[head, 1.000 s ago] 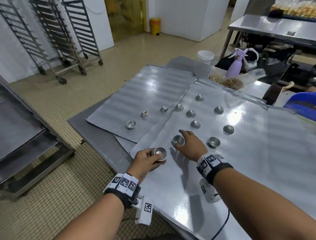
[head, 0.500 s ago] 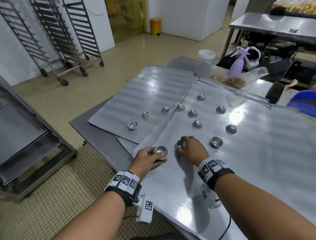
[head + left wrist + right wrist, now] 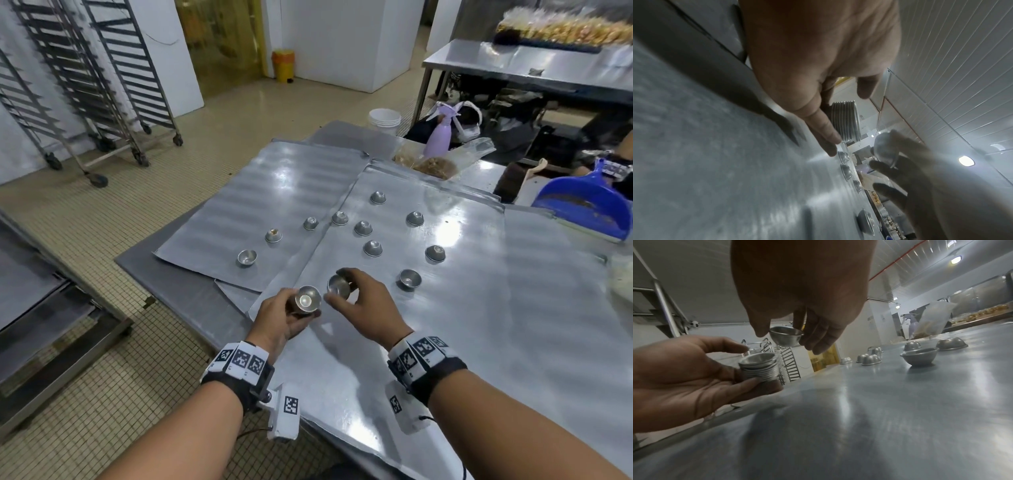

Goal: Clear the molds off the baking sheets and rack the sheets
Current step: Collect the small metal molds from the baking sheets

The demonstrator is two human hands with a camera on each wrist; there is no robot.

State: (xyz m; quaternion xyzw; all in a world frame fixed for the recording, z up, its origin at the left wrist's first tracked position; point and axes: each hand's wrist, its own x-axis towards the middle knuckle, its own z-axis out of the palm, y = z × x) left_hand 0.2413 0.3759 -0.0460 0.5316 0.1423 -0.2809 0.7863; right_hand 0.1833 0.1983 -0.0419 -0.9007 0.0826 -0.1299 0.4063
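- Head view: the left hand curls round a stack of nested molds at the near left edge of the baking sheet; the right hand pinches a single mold, tilted, lifted off the sheet just beside the stack. Loose molds lie further back, some on a second sheet to the left; wheeled racks stand by the far wall
- Left wrist view: the stack's ribbed side shows past the left fingers; the right hand is blurred
- Right wrist view: thumb and fingertips grip the mold's rim, mouth up, above and apart from the stack held in the left palm
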